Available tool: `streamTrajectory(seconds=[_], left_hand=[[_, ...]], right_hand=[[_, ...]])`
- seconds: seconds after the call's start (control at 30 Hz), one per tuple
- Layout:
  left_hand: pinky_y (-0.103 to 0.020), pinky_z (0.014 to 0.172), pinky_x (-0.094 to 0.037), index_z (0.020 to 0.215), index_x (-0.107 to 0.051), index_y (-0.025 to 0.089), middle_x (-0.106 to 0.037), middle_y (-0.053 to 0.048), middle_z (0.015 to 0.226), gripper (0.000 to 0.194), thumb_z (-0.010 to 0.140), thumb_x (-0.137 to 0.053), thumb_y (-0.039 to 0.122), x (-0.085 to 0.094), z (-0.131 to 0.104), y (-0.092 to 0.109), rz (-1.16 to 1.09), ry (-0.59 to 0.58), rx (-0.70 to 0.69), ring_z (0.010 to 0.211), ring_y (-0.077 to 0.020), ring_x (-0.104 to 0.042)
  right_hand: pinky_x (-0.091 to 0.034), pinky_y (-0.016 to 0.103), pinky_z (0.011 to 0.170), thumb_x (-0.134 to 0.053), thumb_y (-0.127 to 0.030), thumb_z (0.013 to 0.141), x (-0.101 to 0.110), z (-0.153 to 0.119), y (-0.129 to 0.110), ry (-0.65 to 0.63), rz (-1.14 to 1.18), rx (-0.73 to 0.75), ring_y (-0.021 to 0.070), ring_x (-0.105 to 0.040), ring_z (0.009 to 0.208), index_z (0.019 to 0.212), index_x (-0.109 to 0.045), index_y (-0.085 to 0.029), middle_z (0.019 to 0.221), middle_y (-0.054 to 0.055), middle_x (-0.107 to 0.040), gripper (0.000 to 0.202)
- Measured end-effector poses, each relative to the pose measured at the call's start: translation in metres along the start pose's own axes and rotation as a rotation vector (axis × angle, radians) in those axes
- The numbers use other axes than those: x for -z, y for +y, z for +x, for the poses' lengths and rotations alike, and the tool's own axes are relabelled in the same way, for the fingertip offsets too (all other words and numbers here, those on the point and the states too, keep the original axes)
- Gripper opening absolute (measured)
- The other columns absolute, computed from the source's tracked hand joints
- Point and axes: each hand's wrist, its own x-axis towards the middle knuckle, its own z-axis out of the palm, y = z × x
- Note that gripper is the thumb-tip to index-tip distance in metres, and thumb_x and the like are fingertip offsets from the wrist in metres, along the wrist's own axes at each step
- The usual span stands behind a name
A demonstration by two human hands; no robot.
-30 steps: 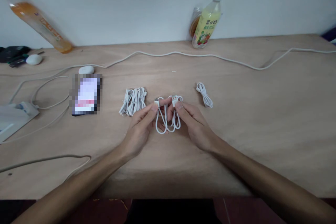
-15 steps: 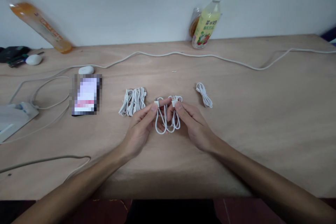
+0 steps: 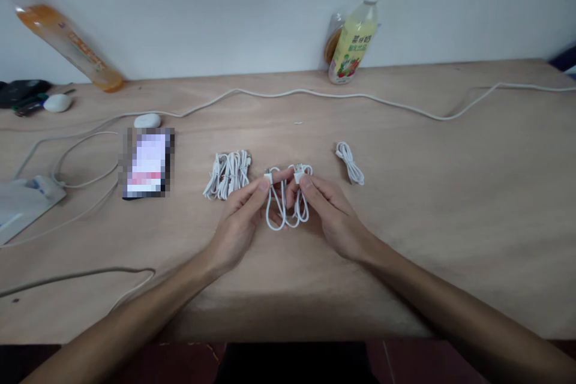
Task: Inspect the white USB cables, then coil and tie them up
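Note:
Near the middle of the table, my left hand pinches a white connector at one end of a looped white cable. My right hand grips another white connector with cable loops below it. The two connectors are side by side, a little apart, with metal tips pointing away from me. Whether the loops belong to one cable or two I cannot tell. A bundle of several coiled white cables lies just beyond my left hand. One more coiled white cable rests beyond my right hand.
A phone and a white case lie on the left. An orange bottle and a yellow bottle lean against the wall. A long white cord crosses the back of the table. A white object sits far left.

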Motion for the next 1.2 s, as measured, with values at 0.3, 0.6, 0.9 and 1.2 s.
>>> streamTrajectory(seconds=[0.3, 0.6, 0.9, 1.2], left_hand=[[-0.036, 0.077, -0.061, 0.132, -0.084, 0.02, -0.078, -0.011, 0.1, 0.045, 0.105, -0.071, 0.053, 0.0001, 0.0007, -0.0004, -0.006, -0.002, 0.007, 0.085, -0.0224, -0.072], [-0.035, 0.077, -0.061, 0.132, -0.084, 0.02, -0.078, -0.01, 0.096, 0.045, 0.104, -0.072, 0.053, 0.0001, -0.0002, -0.001, -0.006, 0.006, 0.005, 0.084, -0.0218, -0.072], [-0.036, 0.08, -0.061, 0.132, -0.084, 0.02, -0.078, -0.009, 0.097, 0.047, 0.102, -0.075, 0.054, 0.0009, 0.002, -0.0023, -0.019, 0.008, 0.01, 0.086, -0.0225, -0.073], [-0.037, 0.081, -0.062, 0.134, -0.083, 0.02, -0.08, -0.01, 0.1, 0.045, 0.104, -0.072, 0.052, 0.001, -0.0006, -0.001, -0.023, 0.002, 0.02, 0.089, -0.0238, -0.074]], right_hand=[[-0.05, 0.034, 0.076, -0.052, -0.069, 0.11, -0.0003, -0.0004, -0.0009, 0.003, 0.003, 0.011, 0.019, -0.061, 0.076, 0.078, -0.065, -0.024, 0.079, 0.001, -0.065, 0.056], [-0.049, 0.033, 0.076, -0.052, -0.066, 0.111, 0.0006, -0.0011, -0.0006, -0.01, 0.007, 0.015, 0.0179, -0.061, 0.076, 0.08, -0.065, -0.023, 0.079, 0.0, -0.065, 0.054], [-0.047, 0.033, 0.073, -0.052, -0.061, 0.112, 0.0014, -0.0008, 0.0027, -0.01, -0.002, 0.036, 0.0171, -0.059, 0.074, 0.081, -0.066, -0.024, 0.079, 0.0, -0.066, 0.051], [-0.046, 0.032, 0.073, -0.051, -0.059, 0.114, 0.0012, -0.0012, 0.0046, -0.006, -0.017, 0.059, 0.0164, -0.058, 0.074, 0.08, -0.065, -0.023, 0.078, 0.0, -0.065, 0.051]])
